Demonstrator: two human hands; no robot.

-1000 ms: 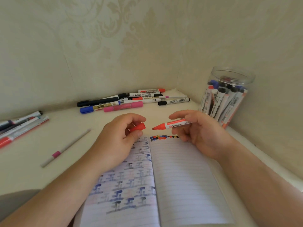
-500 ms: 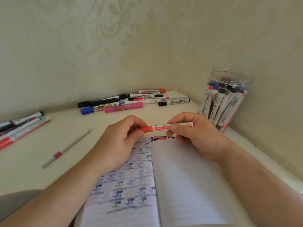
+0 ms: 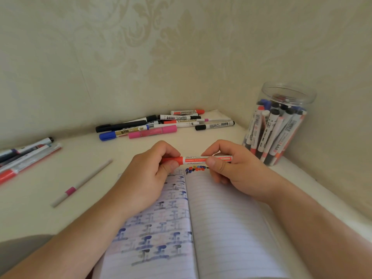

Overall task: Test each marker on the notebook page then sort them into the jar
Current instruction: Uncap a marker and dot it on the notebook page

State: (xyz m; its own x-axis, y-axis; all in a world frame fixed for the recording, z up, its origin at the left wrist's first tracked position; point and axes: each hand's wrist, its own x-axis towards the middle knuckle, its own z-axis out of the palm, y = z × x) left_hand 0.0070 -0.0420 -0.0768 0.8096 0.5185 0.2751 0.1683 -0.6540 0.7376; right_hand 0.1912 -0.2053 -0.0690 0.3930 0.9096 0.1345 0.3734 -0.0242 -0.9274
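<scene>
Nearest us lies the open lined notebook point(image 3: 227, 228), a row of coloured test dots at the top of its right page. Just above it we see the red-capped white marker point(image 3: 196, 159) held level (cap on): the left hand point(image 3: 147, 178) pinches the cap end, the right hand point(image 3: 235, 170) grips the barrel. Farther right stands the clear plastic jar point(image 3: 281, 125) full of markers; loose markers point(image 3: 161, 124) lie by the wall on the worktop point(image 3: 40, 214).

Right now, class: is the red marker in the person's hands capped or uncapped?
Capped. The red marker lies level between the left hand and right hand; its red cap sits flush on the barrel, with no tip showing.
</scene>
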